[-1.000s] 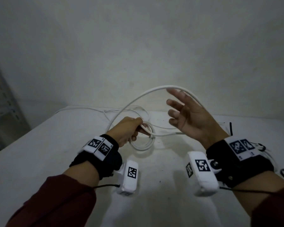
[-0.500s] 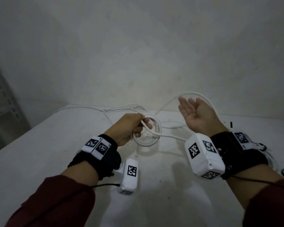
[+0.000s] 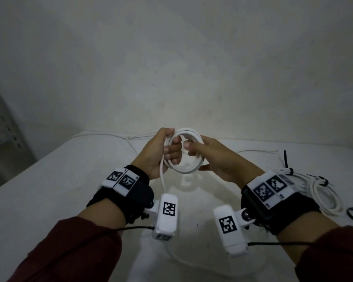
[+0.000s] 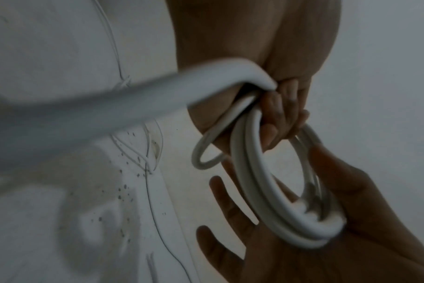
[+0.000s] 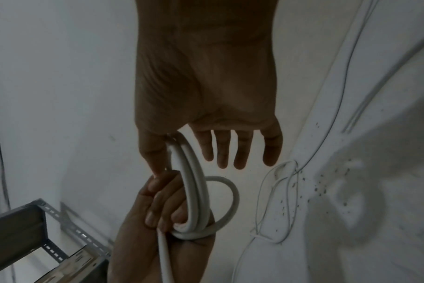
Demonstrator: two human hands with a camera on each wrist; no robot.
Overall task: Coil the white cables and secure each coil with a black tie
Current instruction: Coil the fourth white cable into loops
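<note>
A white cable coil (image 3: pixel 183 169) of several turns hangs in the air above the table, between both hands. My left hand (image 3: pixel 171 151) grips its left side, fingers curled through the ring. My right hand (image 3: pixel 196 157) holds the right side in the fork of thumb and fingers. In the left wrist view the coil (image 4: pixel 254 181) runs from my left fingers (image 4: pixel 278 118) into the right hand (image 4: pixel 303 258). In the right wrist view the thumb lies along the coil (image 5: pixel 194 201) and the other fingers (image 5: pixel 225 149) stay straight. A loose tail (image 3: pixel 162 180) drops from the left hand.
The white table (image 3: pixel 49 190) has a tied white coil (image 3: pixel 322 192) at the right, with black ties (image 3: pixel 285 159) near it. Thin white cable (image 3: pixel 110 134) trails along the far edge by the wall. A metal rack (image 3: pixel 0 129) stands at the left.
My right hand, raised and open before, has come down and in onto the coil's right side. The big loose loop is gone into the coil, which now sits higher.
</note>
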